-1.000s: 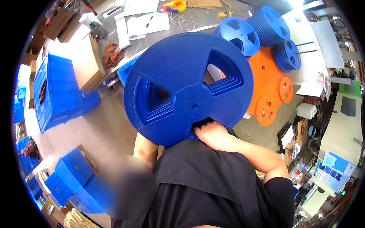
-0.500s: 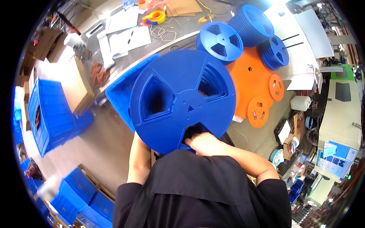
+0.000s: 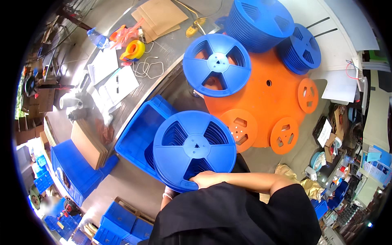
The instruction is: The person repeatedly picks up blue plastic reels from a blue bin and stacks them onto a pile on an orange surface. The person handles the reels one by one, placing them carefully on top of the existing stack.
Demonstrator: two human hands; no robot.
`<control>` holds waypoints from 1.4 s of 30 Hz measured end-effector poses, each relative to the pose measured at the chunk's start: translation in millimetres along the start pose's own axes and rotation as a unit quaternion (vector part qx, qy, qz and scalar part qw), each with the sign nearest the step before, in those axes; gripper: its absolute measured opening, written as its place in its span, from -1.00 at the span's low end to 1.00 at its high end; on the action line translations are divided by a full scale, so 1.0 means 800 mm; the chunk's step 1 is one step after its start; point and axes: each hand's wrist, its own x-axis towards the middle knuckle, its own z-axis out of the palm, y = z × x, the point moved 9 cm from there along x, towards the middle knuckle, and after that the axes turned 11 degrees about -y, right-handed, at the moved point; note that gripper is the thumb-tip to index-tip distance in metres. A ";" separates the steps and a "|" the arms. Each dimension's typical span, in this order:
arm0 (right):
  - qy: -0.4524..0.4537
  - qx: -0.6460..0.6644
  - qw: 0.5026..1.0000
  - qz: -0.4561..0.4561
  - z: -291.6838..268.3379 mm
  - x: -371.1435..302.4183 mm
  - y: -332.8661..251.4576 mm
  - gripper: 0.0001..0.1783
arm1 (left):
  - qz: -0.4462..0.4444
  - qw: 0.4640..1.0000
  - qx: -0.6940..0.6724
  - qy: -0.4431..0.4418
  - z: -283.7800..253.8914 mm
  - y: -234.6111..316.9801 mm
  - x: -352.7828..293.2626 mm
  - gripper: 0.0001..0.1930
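Note:
A tall stack of blue plastic reels (image 3: 175,163) is held close in front of my body, its top flange facing up. My right hand (image 3: 205,179) has its fingers hooked into the near cut-out of the top reel, gripping the stack. At the stack's near left edge, my left hand (image 3: 169,192) shows only in part; its fingers are hidden under the reels. Just beyond the stack stands a blue plastic crate (image 3: 132,141), partly covered by it. To the right is a round orange turntable (image 3: 261,102) carrying further blue reels.
On the turntable are a blue reel (image 3: 217,63), a tall reel stack (image 3: 253,30) and a smaller stack (image 3: 300,49). Orange slotted discs (image 3: 284,136) sit around its edge. The grey table (image 3: 163,53) holds yellow tape (image 3: 134,50), cardboard (image 3: 159,18) and papers (image 3: 118,87).
The reel stack has dropped lower and away from the head camera, with my right hand still in its cut-out. My view has shifted, showing more of the turntable and crate.

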 end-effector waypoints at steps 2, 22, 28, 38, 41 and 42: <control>0.000 0.018 0.999 -0.042 -0.021 -0.005 -0.001 -0.39 | -0.007 1.000 -0.006 0.024 0.013 -0.015 -0.009 -0.54; -0.077 0.113 0.980 -0.144 -0.082 -0.004 0.024 -0.06 | -0.035 0.994 0.005 0.106 0.068 -0.036 -0.051 -0.55; -0.055 0.108 0.983 -0.141 -0.074 -0.008 0.012 -0.08 | -0.016 0.997 -0.002 0.080 0.066 -0.039 -0.049 -0.55; 0.052 -0.021 0.998 0.023 -0.004 0.021 0.000 -0.42 | 0.028 0.999 -0.023 -0.004 0.015 -0.054 -0.032 -0.52; 0.081 -0.044 0.993 0.072 0.026 0.032 -0.004 -0.47 | 0.053 0.997 -0.044 -0.033 -0.015 -0.068 -0.030 -0.51; 0.088 -0.050 0.991 0.090 0.037 0.035 -0.010 -0.48 | 0.062 0.996 -0.051 -0.043 -0.030 -0.074 -0.030 -0.50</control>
